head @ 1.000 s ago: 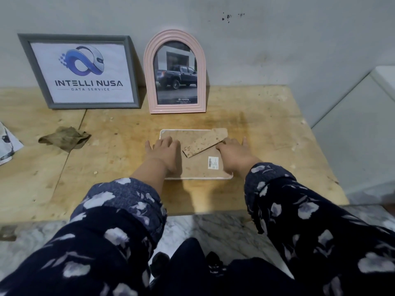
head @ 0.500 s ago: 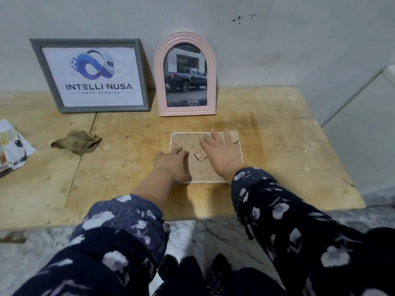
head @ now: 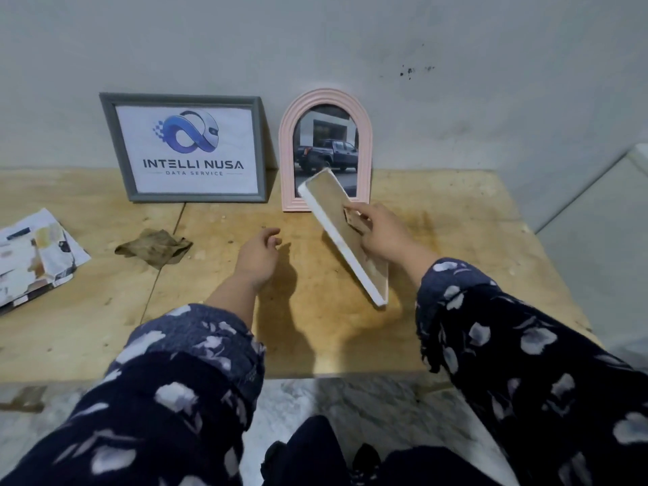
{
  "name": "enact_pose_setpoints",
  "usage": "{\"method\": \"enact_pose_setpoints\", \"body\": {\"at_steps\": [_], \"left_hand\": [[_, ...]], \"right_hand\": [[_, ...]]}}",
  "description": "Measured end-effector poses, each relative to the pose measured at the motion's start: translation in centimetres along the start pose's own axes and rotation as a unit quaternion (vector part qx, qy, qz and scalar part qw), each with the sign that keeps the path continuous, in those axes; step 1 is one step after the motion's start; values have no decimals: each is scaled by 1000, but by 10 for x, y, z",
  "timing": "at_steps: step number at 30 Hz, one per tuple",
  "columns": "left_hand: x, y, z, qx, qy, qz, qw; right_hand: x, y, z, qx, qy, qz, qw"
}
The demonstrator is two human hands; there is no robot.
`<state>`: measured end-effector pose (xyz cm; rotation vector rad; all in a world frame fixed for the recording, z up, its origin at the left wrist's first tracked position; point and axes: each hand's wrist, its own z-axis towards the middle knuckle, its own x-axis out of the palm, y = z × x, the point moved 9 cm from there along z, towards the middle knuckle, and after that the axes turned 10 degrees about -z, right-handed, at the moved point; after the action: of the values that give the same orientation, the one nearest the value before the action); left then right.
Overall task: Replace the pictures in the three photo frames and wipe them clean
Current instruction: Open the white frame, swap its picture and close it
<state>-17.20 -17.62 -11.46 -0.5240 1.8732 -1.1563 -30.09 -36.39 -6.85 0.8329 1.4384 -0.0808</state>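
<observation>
Worn plywood table point(head: 456, 240) with two frames point(head: 189, 149), rag point(head: 154, 247), papers point(head: 35, 254)

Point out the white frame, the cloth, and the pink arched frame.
white frame point(head: 345, 240): head view, on its white side edge, midway along.
cloth point(head: 154, 248): head view, middle of the crumpled fabric.
pink arched frame point(head: 325, 96): head view, top of the arch.

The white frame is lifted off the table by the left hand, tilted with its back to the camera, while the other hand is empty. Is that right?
Not quite: the head view shows the right hand holding the white frame tilted above the table, back toward the camera. The left hand is the empty one.
</observation>
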Motion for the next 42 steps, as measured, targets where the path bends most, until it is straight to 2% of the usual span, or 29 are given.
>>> {"method": "enact_pose_setpoints", "body": {"at_steps": [3, 6, 9, 11, 13, 17, 20, 21, 22, 25, 26, 31, 34, 38, 42], "left_hand": [[11, -18, 5, -26, 29, -36, 999], [17, -29, 3, -60, 51, -86, 993], [20, -27, 0, -93, 76, -125, 985], [14, -19, 1, -100, 70, -131, 984], [3, -8, 1, -113, 48, -131, 984], [-15, 11, -1, -152, 22, -112, 982], [-23, 23, -1, -155, 8, -112, 981], [-25, 27, 0, -153, 2, -110, 982], [-26, 31, 1, -151, -4, -104, 983], [-24, 43, -1, -160, -13, -93, 983], [-22, 46, -1, -161, -15, -86, 983], [-14, 58, -2, -156, -14, -52, 986], [-20, 60, 0, -155, -24, -18, 987], [-33, 60, 3, -134, -12, 66, 989], [-67, 71, -3, -130, -28, 176, 975]], "right_hand": [[-16, 13, 1, 47, 13, 193, 980], [-1, 10, -5, 147, 85, 407, 897], [19, 5, -11, 168, 143, 417, 882], [30, 9, -16, 172, 163, 458, 857], [37, 14, -16, 180, 162, 505, 829], [55, 10, -22, 214, 136, 533, 807], [75, -9, -32, 268, 88, 613, 738], [81, -13, -35, 285, 83, 615, 731], [87, -15, -37, 295, 85, 603, 737], [97, -24, -35, 317, 86, 495, 804], [99, -26, -33, 326, 80, 470, 816], [108, -24, -34, 346, 99, 402, 842], [109, -26, -34, 350, 97, 319, 876], [87, -17, -23, 302, 56, 136, 942], [82, 24, -2, 216, 43, 38, 975]]}}
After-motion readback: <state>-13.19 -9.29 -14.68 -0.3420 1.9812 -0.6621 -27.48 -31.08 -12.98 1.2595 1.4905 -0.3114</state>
